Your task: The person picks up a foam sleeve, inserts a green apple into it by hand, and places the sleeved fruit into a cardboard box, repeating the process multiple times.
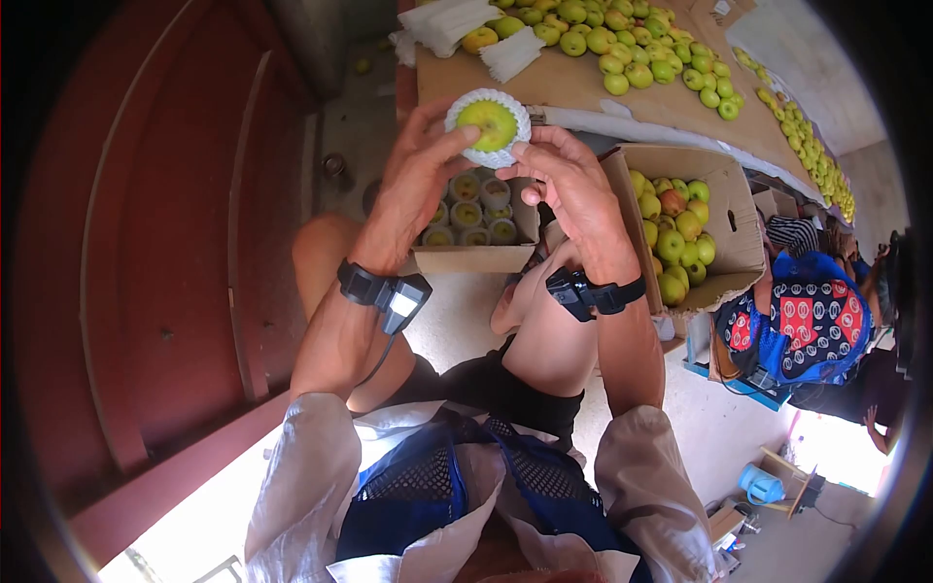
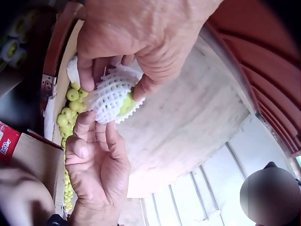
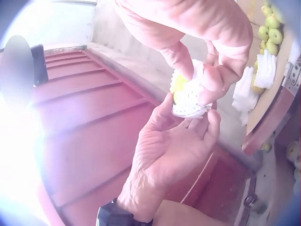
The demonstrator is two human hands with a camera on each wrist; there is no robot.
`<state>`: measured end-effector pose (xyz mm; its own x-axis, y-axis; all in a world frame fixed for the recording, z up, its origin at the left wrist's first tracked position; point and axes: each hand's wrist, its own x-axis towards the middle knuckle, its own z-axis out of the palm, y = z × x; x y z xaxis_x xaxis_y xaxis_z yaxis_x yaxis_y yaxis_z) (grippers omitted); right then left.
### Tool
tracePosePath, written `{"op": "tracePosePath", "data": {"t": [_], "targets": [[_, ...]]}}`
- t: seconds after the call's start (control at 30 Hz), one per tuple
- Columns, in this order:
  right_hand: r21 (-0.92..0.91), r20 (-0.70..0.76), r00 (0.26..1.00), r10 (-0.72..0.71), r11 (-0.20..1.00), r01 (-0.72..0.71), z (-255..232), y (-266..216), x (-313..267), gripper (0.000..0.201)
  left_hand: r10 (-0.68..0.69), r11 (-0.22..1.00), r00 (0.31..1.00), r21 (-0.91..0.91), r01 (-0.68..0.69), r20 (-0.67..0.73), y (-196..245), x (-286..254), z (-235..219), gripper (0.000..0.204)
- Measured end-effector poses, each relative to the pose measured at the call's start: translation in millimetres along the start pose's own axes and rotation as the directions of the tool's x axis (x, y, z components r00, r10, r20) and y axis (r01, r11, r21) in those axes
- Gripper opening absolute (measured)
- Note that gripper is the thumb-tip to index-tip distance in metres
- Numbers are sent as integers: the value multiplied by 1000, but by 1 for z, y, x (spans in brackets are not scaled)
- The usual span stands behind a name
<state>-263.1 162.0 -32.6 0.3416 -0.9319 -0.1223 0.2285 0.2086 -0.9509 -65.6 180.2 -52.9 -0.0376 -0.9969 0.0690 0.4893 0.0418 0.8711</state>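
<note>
A yellow-green apple [image 1: 489, 123] sits inside a white foam net [image 1: 518, 110], its top face showing through the net's round opening. My left hand [image 1: 420, 160] grips the wrapped apple from the left, the thumb laid over the bare skin of the fruit. On the other side, my right hand [image 1: 581, 189] pinches the net's lower right edge between thumb and fingers. In the left wrist view the stretched mesh of the foam net [image 2: 109, 96] covers most of the apple [image 2: 127, 104], and fingertips of both hands are on it.
Below the hands stands a carton [image 1: 476, 258] of net-wrapped apples. To its right is a larger cardboard box [image 1: 731, 209] of loose apples. Many apples [image 1: 637, 75] and a stack of foam nets [image 1: 442, 24] lie on the table [image 1: 447, 78]. A red door [image 1: 175, 223] rises at left.
</note>
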Motion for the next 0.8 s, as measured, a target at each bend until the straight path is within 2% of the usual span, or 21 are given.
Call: {"op": "tracePosePath", "data": {"t": [0.13,0.23,0.33,0.37,0.43,0.47,0.53,0.63,0.67,0.8], "targets": [[85,33,999,24,996,-26,1,-1,-1,29,-23,997,1000,-75,24,12,0,1,-2,58],[109,27,1000,14,994,-17,4,7,-1,29,-39,998,999,-55,39,1,-2,1,-6,55],[33,12,999,50,998,-50,5,8,-1,36,-62,996,998,-68,61,-4,-6,3,-12,55],[-134,-29,999,37,990,-40,6,5,-3,41,-69,996,998,-60,69,2,-6,3,-14,55],[-453,-100,995,-8,891,-38,9,0,-8,50,-83,996,996,-44,83,11,-5,0,-17,55],[-590,-105,986,-127,807,41,10,1,-8,56,-88,996,996,-28,88,14,-4,-1,-18,56],[-811,-57,935,-351,561,162,15,4,-9,67,-101,995,995,8,101,20,0,-3,-18,58],[-922,70,927,-370,331,202,32,-4,-15,79,-149,985,989,91,149,-7,-2,-7,-25,61],[-932,102,922,-374,288,220,35,4,-12,85,-174,977,984,122,177,-37,-5,-8,-30,61],[-968,151,938,-311,148,205,53,33,-13,88,-296,908,947,270,320,-127,-9,-19,-44,64]]}}
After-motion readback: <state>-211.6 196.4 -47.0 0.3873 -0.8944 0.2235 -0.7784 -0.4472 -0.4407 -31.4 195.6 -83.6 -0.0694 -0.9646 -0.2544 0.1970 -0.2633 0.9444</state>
